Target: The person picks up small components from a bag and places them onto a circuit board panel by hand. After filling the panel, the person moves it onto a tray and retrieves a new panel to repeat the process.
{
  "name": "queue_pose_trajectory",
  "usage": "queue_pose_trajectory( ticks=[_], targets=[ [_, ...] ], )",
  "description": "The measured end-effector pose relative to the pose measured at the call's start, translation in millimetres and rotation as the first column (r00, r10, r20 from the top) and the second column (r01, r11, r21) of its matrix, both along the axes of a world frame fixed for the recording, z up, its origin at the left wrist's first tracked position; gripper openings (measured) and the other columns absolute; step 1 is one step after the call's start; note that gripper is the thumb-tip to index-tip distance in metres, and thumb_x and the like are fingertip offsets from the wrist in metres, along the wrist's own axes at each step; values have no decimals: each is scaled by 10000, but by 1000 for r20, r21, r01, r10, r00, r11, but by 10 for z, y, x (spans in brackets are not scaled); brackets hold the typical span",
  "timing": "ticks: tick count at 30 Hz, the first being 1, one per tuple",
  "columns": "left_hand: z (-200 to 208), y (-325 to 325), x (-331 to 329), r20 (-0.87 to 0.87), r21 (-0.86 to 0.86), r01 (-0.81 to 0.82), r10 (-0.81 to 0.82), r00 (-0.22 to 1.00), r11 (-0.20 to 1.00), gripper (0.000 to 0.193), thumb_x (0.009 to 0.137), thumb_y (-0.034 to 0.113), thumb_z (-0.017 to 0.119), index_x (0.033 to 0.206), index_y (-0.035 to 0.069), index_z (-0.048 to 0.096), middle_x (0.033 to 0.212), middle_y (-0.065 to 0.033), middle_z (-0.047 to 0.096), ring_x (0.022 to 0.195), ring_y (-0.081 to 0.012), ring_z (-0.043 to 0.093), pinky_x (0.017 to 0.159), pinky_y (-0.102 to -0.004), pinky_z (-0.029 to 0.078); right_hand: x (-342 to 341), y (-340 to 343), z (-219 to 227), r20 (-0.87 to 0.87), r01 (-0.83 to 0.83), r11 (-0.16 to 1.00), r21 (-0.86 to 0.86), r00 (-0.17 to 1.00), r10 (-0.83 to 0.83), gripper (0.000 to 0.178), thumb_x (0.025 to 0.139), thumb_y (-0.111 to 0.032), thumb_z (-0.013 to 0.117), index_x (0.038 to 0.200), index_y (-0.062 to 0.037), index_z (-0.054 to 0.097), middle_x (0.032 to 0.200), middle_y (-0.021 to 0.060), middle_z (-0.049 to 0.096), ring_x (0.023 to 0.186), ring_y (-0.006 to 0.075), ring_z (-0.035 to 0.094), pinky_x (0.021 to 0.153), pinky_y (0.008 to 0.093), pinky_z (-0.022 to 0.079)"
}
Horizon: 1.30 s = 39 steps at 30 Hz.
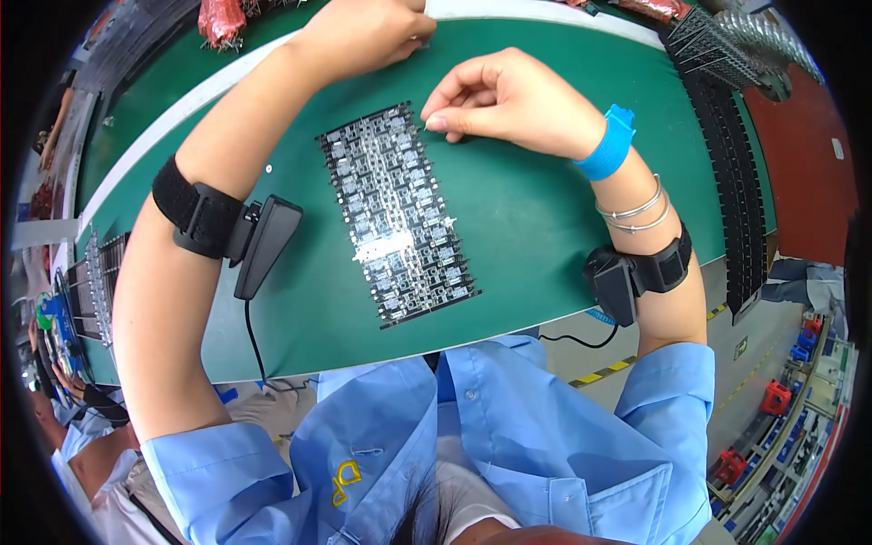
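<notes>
A panel of small circuit boards (pixel 395 218), dense with black and silvery parts, lies on the green table mat (pixel 536 245) in front of me. My right hand (pixel 513 104) is at the panel's far right corner. Its thumb and forefinger are pinched together, with a tiny pale piece at the tips, too small to name. Beyond the panel's far edge, my left hand (pixel 372 34) reaches to the top of the view. Its fingers are curled closed, and what they hold, if anything, is hidden.
Red-wrapped bundles (pixel 221 23) lie at the far left. A long black slotted rail (pixel 738 191) runs along the right side, with metal racks (pixel 713 50) at the far right. Another person's arm (pixel 100 454) shows at lower left. A small white dot (pixel 269 169) sits on the mat.
</notes>
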<state>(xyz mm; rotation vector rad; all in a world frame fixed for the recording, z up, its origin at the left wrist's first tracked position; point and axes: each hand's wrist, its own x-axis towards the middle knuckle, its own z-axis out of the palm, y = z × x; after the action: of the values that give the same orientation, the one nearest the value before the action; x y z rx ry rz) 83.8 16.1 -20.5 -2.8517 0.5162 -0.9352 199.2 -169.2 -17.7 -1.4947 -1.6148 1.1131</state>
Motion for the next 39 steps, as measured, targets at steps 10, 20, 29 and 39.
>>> queue_pose_trajectory(
  ticks=[10,20,29,39],
  targets=[
    [-19,-19,60,-246,303,-219,298,922,927,146,791,182,526,748,59,591,741,-83,584,615,-252,630,522,-388,502,-221,45,-57,234,-65,958,278,972,-2,117,837,-96,658,920,-14,657,817,20,642,705,60,572,615,208,465],
    [316,-185,-128,-283,-191,-324,264,922,926,154,708,171,641,806,59,602,814,-126,630,721,-311,630,650,-404,508,-255,110,-236,353,-171,865,471,936,-7,76,827,-73,642,885,-25,633,803,41,601,659,121,566,597,253,468],
    [309,-963,-1325,-367,-573,-489,327,871,657,148,745,-72,560,883,-21,563,794,-46,557,743,-98,515,690,-218,424,-267,91,-64,370,-166,904,394,929,10,88,826,-58,624,904,-17,615,814,67,595,679,164,578,625,274,483],
    [-33,-1018,-1448,-375,-859,-440,263,889,261,105,828,-25,611,933,-23,607,887,-29,628,803,-83,591,735,-207,464,-247,67,-36,332,-172,934,313,941,62,88,846,-68,598,917,-17,604,863,111,580,713,239,583,644,307,482]
  ],
)
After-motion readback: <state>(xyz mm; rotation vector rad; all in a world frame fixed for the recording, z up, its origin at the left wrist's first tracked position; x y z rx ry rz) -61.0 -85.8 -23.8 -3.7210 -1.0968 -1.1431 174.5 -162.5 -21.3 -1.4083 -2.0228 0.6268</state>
